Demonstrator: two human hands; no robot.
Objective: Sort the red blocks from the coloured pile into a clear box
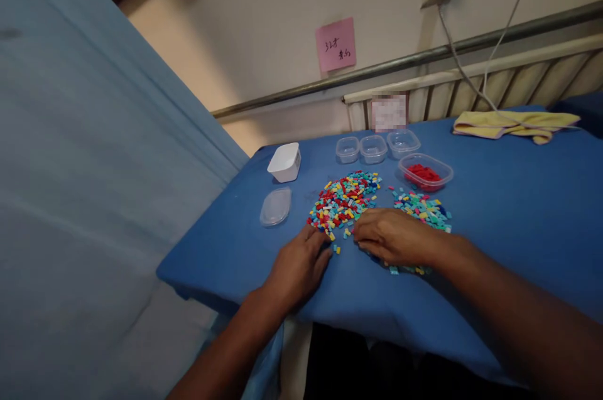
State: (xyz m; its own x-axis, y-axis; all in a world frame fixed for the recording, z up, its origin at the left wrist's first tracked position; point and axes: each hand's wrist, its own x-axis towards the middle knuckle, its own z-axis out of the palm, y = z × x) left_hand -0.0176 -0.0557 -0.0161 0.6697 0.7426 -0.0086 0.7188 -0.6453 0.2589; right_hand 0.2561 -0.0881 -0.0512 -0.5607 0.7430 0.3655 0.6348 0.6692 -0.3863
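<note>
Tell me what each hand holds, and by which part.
It cannot be told: the left hand and right hand are at the bricks, fingers hiding any grip.

Dim room, soft shadows, slight blur

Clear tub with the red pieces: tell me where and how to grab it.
Best take the clear tub by its right end with the right hand, thumb and fingers on the rim. The rim flares out there beside bare table, away from the mixed pieces. It looks open-topped, so keep it level.
</note>
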